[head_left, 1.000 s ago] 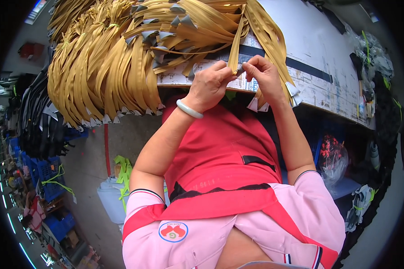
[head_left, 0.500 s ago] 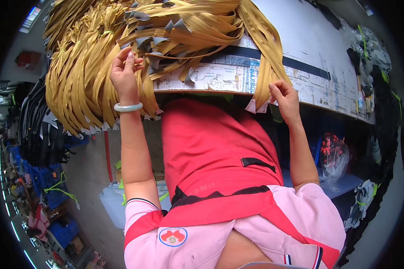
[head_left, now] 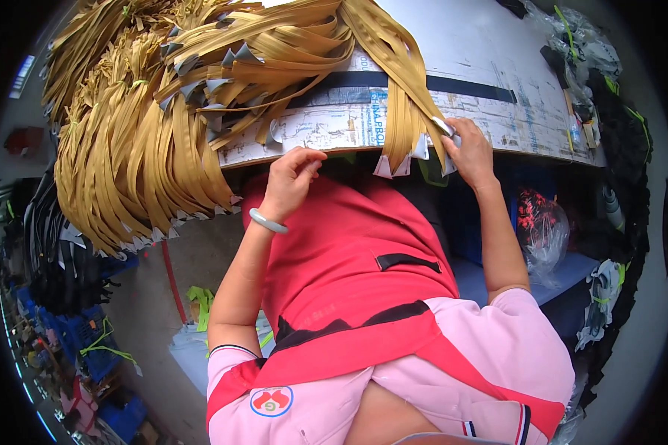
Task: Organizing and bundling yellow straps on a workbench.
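Observation:
Mustard-yellow zipper strips [head_left: 402, 111] hang over the front edge of the board-topped table, their ends tipped with white tabs. My right hand [head_left: 470, 154] is closed on the white-tipped end of one zipper strip, at the right side of this hanging bundle. My left hand [head_left: 292, 182], with a pale bangle at the wrist, is in front of the table edge, left of the bundle. Its fingers are pinched together; whatever is between them, if anything, is too small to make out. A large pile of zipper strips [head_left: 141, 141] covers the table's left side, some ends grey-tipped.
A dark strip [head_left: 471, 89] lies across the white, printed table top [head_left: 490, 44]. Clear plastic bags [head_left: 590, 44] are at the far right. Below the table on the right is a bag with red contents [head_left: 539, 222]. Blue crates [head_left: 78, 337] stand at the left.
My left hand has come down and right, from the grey-tipped ends to the table edge. My right hand has taken hold of a white-tipped zipper end. The view has shifted slightly.

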Demonstrator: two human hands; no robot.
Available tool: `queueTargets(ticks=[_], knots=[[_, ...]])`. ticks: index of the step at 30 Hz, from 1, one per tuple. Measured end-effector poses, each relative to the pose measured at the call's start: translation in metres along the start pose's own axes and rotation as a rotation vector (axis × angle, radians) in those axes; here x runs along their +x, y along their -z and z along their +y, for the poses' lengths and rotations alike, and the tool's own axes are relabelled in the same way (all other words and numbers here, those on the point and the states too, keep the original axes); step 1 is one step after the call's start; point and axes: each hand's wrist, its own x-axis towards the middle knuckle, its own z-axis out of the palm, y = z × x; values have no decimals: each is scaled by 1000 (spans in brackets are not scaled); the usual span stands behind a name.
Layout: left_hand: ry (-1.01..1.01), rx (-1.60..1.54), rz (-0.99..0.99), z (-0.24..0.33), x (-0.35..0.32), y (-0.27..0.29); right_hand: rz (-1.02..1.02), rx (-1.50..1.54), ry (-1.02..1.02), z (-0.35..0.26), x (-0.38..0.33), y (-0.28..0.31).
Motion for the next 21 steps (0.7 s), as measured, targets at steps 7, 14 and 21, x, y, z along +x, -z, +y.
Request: queueTargets(ticks=[7,14,21], knots=[[-102,101,-122,-2,-1,-33,118,417,300,-60,-8,-22],[-459,95,6,27,40,-65,54,526,458,-95,-7,-17],[-280,-105,-114,27,31,-39,-139,836,294,-109,1,-21]])
